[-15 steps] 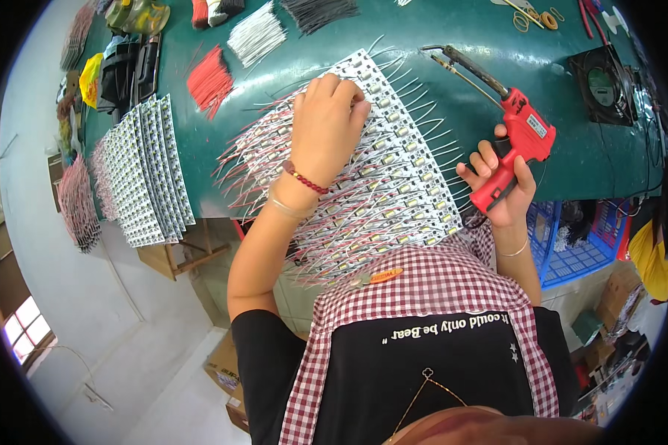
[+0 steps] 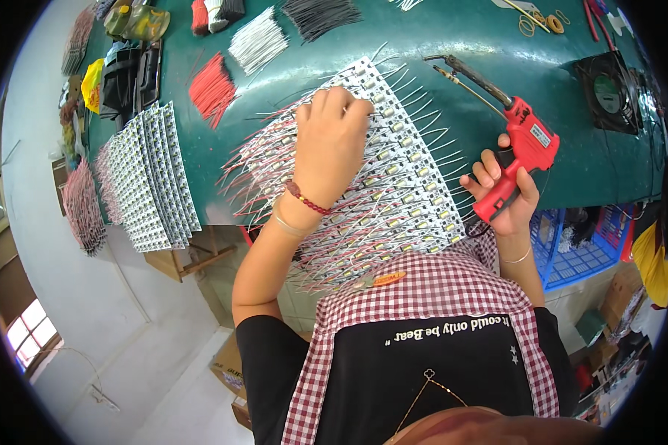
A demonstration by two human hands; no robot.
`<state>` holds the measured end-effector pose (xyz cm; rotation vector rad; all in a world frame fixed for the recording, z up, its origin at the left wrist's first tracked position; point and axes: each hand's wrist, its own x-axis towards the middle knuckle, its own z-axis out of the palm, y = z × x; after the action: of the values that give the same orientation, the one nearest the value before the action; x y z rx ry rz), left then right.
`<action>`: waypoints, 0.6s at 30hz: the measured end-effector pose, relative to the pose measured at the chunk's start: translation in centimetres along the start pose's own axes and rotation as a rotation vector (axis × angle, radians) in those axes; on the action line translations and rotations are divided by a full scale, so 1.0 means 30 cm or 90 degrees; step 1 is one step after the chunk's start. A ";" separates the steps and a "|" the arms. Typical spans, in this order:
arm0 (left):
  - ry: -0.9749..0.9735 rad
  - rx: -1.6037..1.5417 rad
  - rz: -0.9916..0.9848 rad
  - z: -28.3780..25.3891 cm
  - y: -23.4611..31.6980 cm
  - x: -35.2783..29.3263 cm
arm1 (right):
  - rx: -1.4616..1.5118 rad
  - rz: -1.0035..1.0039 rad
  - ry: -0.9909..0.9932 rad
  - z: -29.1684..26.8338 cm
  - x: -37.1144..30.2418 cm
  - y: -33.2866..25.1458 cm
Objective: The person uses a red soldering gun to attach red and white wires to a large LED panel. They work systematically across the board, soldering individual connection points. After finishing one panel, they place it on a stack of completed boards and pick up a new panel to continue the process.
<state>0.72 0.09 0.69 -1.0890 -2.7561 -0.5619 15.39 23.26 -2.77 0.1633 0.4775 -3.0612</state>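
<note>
As R hand (image 2: 518,211) grips red solder gun (image 2: 536,144), L hand (image 2: 332,137) curled, hold unclear, wht PCBs (image 2: 408,182), red/wht wires (image 2: 263,156)

The glossy green bench (image 2: 580,172) is leaving a passage between the red pistol-shaped soldering gun (image 2: 536,142) and the square black fan (image 2: 608,96); the left hand (image 2: 334,133) is blocking part of the wire-fringed white circuit boards (image 2: 423,182) from above.
</note>
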 end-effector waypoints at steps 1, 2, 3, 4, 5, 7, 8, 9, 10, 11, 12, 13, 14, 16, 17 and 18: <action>0.000 -0.004 -0.007 0.004 0.009 0.003 | -0.002 -0.001 0.002 0.000 0.000 0.000; -0.001 -0.008 -0.014 0.009 0.018 0.005 | -0.005 -0.003 0.003 0.000 0.001 0.001; -0.001 -0.012 -0.021 0.011 0.026 0.006 | -0.003 -0.001 0.003 0.000 0.001 0.000; -0.012 -0.010 -0.038 0.013 0.027 0.009 | -0.001 0.001 0.002 0.000 0.001 0.000; -0.024 -0.008 -0.055 0.018 0.025 0.014 | 0.002 0.002 0.002 -0.001 0.001 -0.001; -0.044 0.014 -0.064 0.024 0.024 0.034 | 0.001 -0.001 -0.001 0.000 0.002 -0.001; -0.053 0.035 -0.058 0.020 0.031 0.051 | 0.000 -0.003 -0.001 0.000 0.002 -0.001; -0.061 0.057 -0.055 0.017 0.034 0.062 | 0.003 -0.001 -0.005 -0.001 0.003 -0.001; -0.075 0.065 -0.053 0.022 0.026 0.067 | 0.006 0.000 -0.008 -0.003 0.004 0.000; -0.089 0.073 -0.050 0.029 0.016 0.069 | 0.010 0.002 -0.012 -0.004 0.004 0.000; -0.103 0.079 -0.045 0.038 0.009 0.073 | 0.010 0.001 -0.012 -0.004 0.004 0.000; -0.103 0.074 -0.055 0.043 0.008 0.075 | 0.010 0.000 -0.012 -0.003 0.004 0.001; -0.103 0.070 -0.065 0.047 0.008 0.076 | 0.010 -0.001 -0.012 -0.002 0.004 0.000; -0.112 0.058 -0.080 0.048 0.008 0.078 | 0.010 -0.009 -0.013 -0.007 0.004 0.001; -0.119 0.050 -0.086 0.048 0.009 0.079 | 0.011 -0.012 -0.014 -0.008 0.003 0.001; -0.125 0.042 -0.092 0.047 0.011 0.079 | 0.012 -0.011 -0.012 -0.007 0.003 0.000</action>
<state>-0.76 2.35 0.07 -0.9862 -3.0179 -0.3961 15.33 23.32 -2.97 0.1314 0.4513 -3.0823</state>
